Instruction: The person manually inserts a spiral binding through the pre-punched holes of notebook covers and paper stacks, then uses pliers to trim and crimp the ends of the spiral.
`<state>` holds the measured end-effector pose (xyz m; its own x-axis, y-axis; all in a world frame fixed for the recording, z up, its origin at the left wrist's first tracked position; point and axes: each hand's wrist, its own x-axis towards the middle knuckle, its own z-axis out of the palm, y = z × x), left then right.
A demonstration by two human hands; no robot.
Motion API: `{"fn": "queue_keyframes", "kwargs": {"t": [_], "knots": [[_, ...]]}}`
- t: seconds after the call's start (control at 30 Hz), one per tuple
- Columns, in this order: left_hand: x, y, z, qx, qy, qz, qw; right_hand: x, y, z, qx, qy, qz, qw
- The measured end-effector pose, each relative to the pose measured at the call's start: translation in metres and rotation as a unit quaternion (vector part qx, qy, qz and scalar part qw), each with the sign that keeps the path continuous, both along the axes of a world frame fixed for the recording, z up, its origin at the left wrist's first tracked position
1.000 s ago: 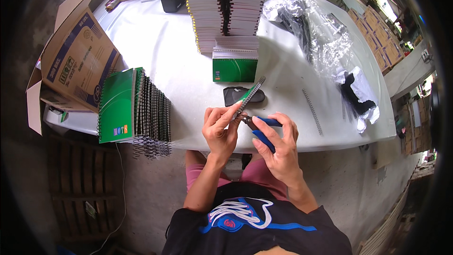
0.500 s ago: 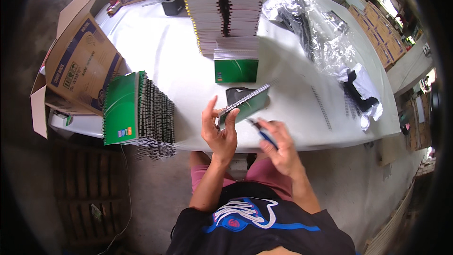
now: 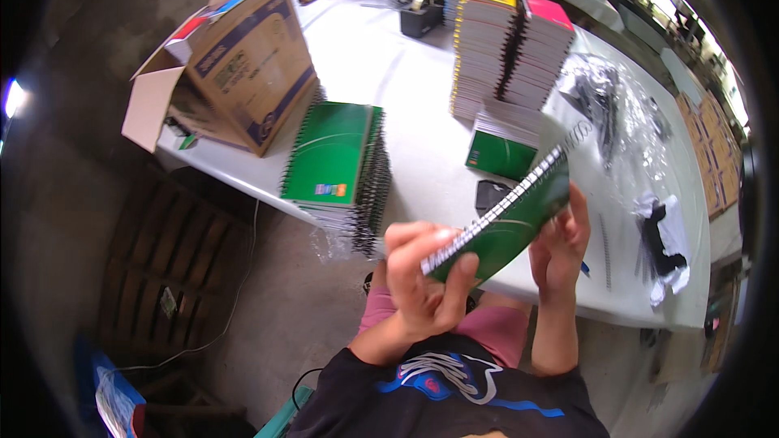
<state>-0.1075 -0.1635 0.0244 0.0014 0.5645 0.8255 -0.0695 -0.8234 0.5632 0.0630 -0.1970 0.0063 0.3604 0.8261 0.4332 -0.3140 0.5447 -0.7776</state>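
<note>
A green spiral notebook (image 3: 513, 235) is held up at a slant above the table's near edge, its wire coil along the upper side. Loose coil turns stick out past its far right end. My left hand (image 3: 418, 280) pinches the near left end between thumb and fingers. At the opposite end my right hand (image 3: 560, 247) grips the notebook, its fingers partly hidden behind the cover. A small blue piece of a tool (image 3: 585, 268) shows on the table beside my right hand; most of it is hidden.
A stack of green notebooks (image 3: 333, 154) stands at left beside an open carton (image 3: 251, 73). Farther back are a small green stack (image 3: 501, 154) and tall yellow and pink stacks (image 3: 487, 49). Clear plastic wrap (image 3: 625, 113) and a loose wire coil (image 3: 606, 251) lie at right.
My right hand has let go of the blue-handled tool and taken hold of the notebook. The notebook has come up closer, and the view has swung left.
</note>
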Motion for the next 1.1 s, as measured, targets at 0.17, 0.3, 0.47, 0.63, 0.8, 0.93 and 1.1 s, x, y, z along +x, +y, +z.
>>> {"fn": "queue_keyframes", "kwargs": {"t": [0.17,0.3,0.47,0.63,0.8,0.93,1.1], "knots": [[-0.069,0.031,0.026,0.062,-0.019,0.242,0.968,-0.039,0.086,0.069,-0.003,0.064,0.165,0.984],[-0.103,0.058,0.025,-0.087,-0.096,0.252,0.959,-0.046,0.156,0.111,0.100,0.101,0.270,0.952],[-0.108,0.094,-0.015,-0.202,-0.072,0.140,0.967,-0.109,0.197,0.132,0.342,-0.528,0.089,0.772],[-0.099,0.103,-0.031,-0.186,-0.156,0.047,0.969,-0.137,0.177,0.103,0.219,-0.631,0.186,0.721],[-0.087,0.103,-0.023,-0.187,-0.111,0.114,0.969,-0.073,0.206,0.045,-0.011,-0.203,0.124,0.971],[-0.095,0.108,-0.013,-0.257,-0.075,0.127,0.955,-0.112,0.202,0.015,-0.066,-0.091,0.155,0.981],[-0.088,0.120,-0.030,-0.097,-0.128,0.101,0.982,-0.128,0.213,0.022,-0.089,-0.013,0.085,0.992]]}}
